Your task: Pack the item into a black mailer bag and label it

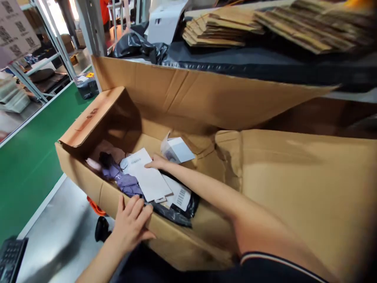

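A large open cardboard box (79,173) stands in front of me. Inside lie a white paper-wrapped parcel (147,179), a purple garment (123,181), a black poly bag with a barcode label (182,198) and a small white box (178,149). My right hand (157,162) reaches deep into the box, and its fingers lie on the top edge of the white parcel. My left hand (131,222) rests on the box's near rim, fingers spread flat over the edge.
A green conveyor belt (26,157) runs along the left. A keypad (10,257) sits at the bottom left on the grey table. Stacks of flattened cartons (224,27) and black bags (135,43) lie on the shelf behind the box.
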`<action>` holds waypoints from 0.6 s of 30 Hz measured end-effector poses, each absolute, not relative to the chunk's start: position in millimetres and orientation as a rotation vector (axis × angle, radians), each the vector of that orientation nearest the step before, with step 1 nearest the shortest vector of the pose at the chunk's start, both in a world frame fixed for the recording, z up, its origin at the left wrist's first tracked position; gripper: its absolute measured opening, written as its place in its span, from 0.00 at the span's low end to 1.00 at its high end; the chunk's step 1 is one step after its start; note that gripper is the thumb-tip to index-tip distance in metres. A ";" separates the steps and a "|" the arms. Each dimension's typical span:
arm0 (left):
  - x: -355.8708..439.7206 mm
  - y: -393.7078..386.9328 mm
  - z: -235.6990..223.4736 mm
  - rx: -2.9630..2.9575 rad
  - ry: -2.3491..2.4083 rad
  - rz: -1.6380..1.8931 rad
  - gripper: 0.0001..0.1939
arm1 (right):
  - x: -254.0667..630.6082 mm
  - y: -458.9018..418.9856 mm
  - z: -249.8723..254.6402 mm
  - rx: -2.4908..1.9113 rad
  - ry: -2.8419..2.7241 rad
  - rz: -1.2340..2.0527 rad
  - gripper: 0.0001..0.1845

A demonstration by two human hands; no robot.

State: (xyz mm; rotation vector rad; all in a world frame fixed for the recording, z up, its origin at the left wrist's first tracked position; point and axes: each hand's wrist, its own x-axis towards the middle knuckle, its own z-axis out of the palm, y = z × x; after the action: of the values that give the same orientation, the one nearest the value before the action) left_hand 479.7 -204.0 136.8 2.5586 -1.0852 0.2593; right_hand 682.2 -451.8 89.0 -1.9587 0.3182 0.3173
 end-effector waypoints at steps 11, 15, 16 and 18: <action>439.7 -122.2 208.6 1.190 -0.049 -0.187 0.43 | 569.1 -379.7 310.9 -2.082 -0.761 -0.406 0.12; 394.9 -67.7 246.6 0.924 0.006 -0.109 0.51 | 488.5 -323.3 318.8 -1.974 -1.435 -0.493 0.18; 376.7 -53.4 251.1 0.967 0.020 -0.056 0.48 | 470.4 -307.5 313.2 -1.987 -1.547 -0.519 0.23; 334.2 -26.6 249.2 1.095 0.099 0.081 0.41 | 436.8 -277.3 295.5 -2.035 -1.645 -0.602 0.34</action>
State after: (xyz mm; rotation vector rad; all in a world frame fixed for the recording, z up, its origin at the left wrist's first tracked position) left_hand 334.2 -26.6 249.2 1.0954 0.0986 0.0811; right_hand 436.8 -277.3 295.5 -2.0353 -1.6452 -0.6016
